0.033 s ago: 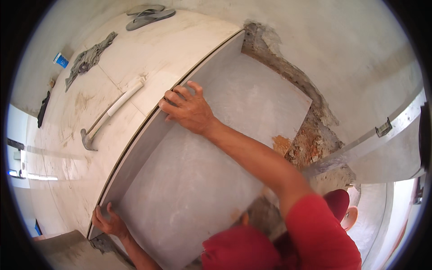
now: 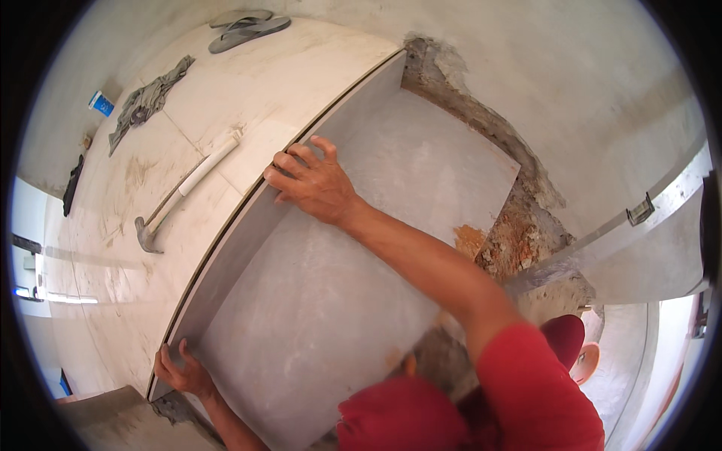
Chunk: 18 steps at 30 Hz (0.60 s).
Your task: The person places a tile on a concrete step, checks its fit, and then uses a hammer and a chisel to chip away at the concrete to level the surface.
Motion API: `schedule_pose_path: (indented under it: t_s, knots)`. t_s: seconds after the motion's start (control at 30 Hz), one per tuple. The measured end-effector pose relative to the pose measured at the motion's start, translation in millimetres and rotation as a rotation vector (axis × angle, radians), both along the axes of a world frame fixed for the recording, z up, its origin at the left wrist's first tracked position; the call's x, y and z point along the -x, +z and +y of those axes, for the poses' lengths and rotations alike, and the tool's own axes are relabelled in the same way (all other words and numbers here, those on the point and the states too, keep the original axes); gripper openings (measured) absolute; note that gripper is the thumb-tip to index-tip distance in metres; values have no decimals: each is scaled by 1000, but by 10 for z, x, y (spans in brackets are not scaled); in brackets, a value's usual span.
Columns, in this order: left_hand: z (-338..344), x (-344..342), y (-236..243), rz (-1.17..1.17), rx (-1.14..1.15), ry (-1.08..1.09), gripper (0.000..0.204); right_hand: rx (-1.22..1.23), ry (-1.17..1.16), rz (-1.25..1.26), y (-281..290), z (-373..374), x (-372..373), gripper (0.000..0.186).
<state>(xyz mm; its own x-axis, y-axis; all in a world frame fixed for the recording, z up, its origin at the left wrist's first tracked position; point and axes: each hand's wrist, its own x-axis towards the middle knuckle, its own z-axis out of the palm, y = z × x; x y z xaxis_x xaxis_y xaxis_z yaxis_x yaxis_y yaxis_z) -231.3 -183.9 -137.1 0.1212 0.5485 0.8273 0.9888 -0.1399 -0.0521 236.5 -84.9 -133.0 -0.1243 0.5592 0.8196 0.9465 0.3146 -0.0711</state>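
My right hand point(image 2: 312, 180) grips the top edge of an upright grey board point(image 2: 229, 270) near the middle of the view, its fingers bent over the edge. At the lower left, my left hand point(image 2: 183, 372) holds the same board near its lower end, fingers curled at the edge. The board runs along the lip of a cream tiled surface point(image 2: 113, 293). Beside it, a broad grey slab point(image 2: 316, 316) lies flat, with an orange-brown stain at its right. A claw hammer point(image 2: 180, 195) lies on the tiles to the left of my right hand.
Grey slippers point(image 2: 248, 36), a crumpled cloth point(image 2: 150, 101), a blue-and-white cup point(image 2: 100, 103) and a dark object point(image 2: 73, 186) sit at upper left. Broken masonry point(image 2: 519, 218) borders the slab. A long metal strip point(image 2: 669, 199) crosses the right side; an orange round container point(image 2: 585, 362) is below.
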Motion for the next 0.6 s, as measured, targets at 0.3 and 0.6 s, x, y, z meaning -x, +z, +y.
schedule_pose_path:
  t_s: [0.3, 0.6]
  knots:
    - [6, -88, 143, -108, 99, -85, 29, -2, 113, 17, 38, 1, -189, 34]
    - [120, -112, 210, -65, 161, -125, 30, 119, 235, 16, 211, 158, -319, 28]
